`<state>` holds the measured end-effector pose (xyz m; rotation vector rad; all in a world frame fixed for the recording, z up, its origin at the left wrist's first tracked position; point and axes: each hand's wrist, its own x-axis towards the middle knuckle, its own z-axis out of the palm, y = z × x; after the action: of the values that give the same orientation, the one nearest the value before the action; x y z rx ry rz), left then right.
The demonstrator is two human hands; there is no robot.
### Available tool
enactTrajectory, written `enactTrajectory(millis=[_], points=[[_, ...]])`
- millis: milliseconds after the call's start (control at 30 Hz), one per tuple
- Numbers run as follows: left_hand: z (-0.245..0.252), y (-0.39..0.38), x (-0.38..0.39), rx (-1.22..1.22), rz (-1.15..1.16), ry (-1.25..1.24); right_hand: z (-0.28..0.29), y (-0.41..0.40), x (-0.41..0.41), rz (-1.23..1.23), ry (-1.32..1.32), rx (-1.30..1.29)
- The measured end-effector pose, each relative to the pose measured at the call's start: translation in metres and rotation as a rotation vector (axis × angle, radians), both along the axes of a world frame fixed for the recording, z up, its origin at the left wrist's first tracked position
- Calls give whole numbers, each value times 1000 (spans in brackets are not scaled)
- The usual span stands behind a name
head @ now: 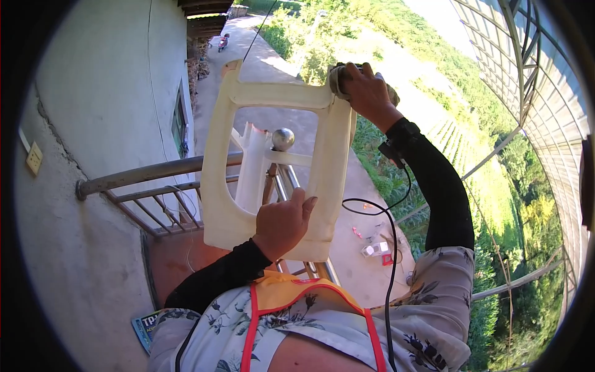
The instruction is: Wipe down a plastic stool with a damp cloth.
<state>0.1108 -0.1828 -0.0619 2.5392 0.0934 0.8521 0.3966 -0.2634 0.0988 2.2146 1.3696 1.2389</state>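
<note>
A cream-white plastic stool (pixel 279 95) is held up in front of me, with a leg end pointing up at its top left. My left hand (pixel 282 228) grips it at the lower right of the window-like opening in its side. At the top right corner, my right hand (pixel 372 100) presses a dirty cloth (pixel 337 84) against the other leg end. The cloth is bunched under my fingers and partly hidden by them. Through the opening show the stool's far legs (pixel 252 162) and a round metal ball (pixel 283 139) on the railing.
A metal railing (pixel 153 173) runs from the plastered wall (pixel 107 116) behind the stool. A black cable (pixel 394 260) hangs from my right wrist device (pixel 393 151). Small boxes (pixel 376 249) lie on the concrete far below. A printed packet (pixel 148 328) lies at lower left.
</note>
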Motion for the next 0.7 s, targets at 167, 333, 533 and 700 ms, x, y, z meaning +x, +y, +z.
enactTrajectory(millis=[167,333,533,700], points=[[1,5,-1,-21,17,9,-12,24,15,-62,-89,97],[-2,4,-11,-30,15,41,-34,-6,18,-95,404,602],[-4,8,-11,18,13,87,-50,-23,-31,-225,607,565],[-9,10,-20,18,42,81,-68,-31,-64,-236,733,629]])
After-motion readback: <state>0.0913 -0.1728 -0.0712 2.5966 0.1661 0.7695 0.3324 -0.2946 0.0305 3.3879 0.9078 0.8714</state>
